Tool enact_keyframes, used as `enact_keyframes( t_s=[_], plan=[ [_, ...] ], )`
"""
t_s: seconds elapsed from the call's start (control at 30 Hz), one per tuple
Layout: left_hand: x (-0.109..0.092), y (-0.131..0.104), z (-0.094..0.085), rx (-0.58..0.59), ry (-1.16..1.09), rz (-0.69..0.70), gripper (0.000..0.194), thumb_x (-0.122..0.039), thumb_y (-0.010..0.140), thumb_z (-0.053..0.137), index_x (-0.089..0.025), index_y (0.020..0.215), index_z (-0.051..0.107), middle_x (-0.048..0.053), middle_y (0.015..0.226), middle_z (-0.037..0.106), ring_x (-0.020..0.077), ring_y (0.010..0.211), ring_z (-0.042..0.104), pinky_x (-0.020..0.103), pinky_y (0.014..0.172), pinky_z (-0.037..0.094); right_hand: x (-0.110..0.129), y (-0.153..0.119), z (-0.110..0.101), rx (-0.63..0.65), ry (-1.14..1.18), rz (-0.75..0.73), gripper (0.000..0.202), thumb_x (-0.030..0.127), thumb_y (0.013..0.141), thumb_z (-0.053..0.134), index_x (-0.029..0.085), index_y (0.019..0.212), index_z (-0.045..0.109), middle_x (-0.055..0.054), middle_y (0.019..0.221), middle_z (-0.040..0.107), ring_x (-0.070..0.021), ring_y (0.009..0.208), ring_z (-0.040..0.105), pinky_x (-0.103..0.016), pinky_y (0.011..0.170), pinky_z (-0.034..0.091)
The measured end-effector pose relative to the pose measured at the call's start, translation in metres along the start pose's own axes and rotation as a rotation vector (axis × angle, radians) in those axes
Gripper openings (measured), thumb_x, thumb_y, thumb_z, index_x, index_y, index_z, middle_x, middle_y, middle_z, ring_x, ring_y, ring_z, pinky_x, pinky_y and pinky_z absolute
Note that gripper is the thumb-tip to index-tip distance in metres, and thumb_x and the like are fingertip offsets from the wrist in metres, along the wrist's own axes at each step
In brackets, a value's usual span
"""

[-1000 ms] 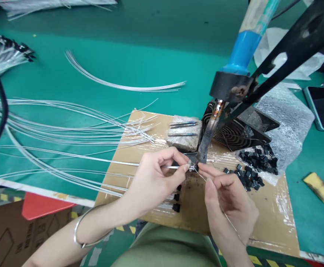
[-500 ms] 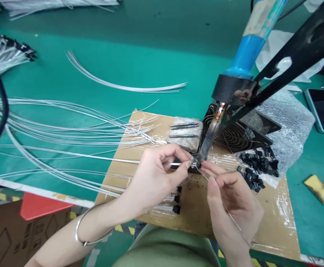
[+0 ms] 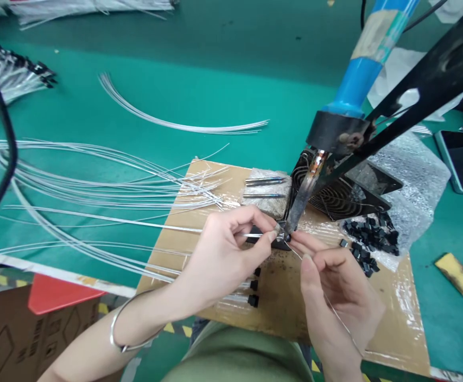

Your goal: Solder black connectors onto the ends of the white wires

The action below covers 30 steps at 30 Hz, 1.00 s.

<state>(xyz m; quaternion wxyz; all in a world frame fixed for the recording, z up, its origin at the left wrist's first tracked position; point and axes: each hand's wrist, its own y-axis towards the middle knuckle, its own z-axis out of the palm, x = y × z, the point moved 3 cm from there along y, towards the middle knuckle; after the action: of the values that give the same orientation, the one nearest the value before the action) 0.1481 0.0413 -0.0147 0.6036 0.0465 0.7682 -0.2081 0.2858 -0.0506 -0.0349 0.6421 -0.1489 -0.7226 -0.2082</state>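
Observation:
Thumb and fingers of my left hand (image 3: 231,254) pinch a white wire (image 3: 167,227) close to its right end. That end lies under the tip of a soldering iron (image 3: 300,199), which a black metal stand (image 3: 422,90) holds at a slant. My right hand (image 3: 337,297) is closed on a thin strand of solder wire (image 3: 340,321), whose upper end reaches the iron's tip. A small black connector at the tip is partly hidden by my fingers. Below my left hand lie wires with black connectors (image 3: 252,301) on the cardboard (image 3: 279,313).
Loose white wires (image 3: 96,185) spread leftward. Spare iron tips (image 3: 265,181) rest on a pad beside a black fan (image 3: 330,196). Loose black connectors (image 3: 370,233) lie on bubble wrap (image 3: 426,175). A yellow sponge (image 3: 459,275) and a phone (image 3: 462,162) are at the right.
The view has shifted slightly. Both hands stay at the iron's tip, and the right hand with the solder wire sits marginally further right and lower.

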Motion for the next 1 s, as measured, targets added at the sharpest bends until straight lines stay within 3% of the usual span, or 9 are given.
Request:
enact_keyframes(
  t_s=[0.23,1.0],
  plan=[
    [-0.0003,-0.0013,-0.0003,-0.005,0.007,-0.002,0.009,-0.023,0.081,0.067,-0.016,0.075,0.069,0.004,0.077,0.072,0.0212,0.080,0.070,0.028,0.061,0.045,0.0050,-0.0014,0.0029,-0.033,0.031,0.032,0.017,0.013,0.094,0.065,0.022,0.080,0.062,-0.006,0.115,0.081,-0.0191,0.107,0.078,-0.031,0.101,0.062],
    [0.0005,-0.0031,-0.0004,-0.015,-0.005,0.028,0.008,-0.022,0.081,0.068,-0.017,0.075,0.069,0.005,0.080,0.075,0.0179,0.074,0.067,0.026,0.055,0.041,0.0017,-0.0008,0.0008,-0.004,0.039,0.012,0.016,0.015,0.096,0.065,0.022,0.082,0.063,-0.009,0.117,0.081,-0.0228,0.110,0.078,-0.037,0.099,0.064]
  ],
)
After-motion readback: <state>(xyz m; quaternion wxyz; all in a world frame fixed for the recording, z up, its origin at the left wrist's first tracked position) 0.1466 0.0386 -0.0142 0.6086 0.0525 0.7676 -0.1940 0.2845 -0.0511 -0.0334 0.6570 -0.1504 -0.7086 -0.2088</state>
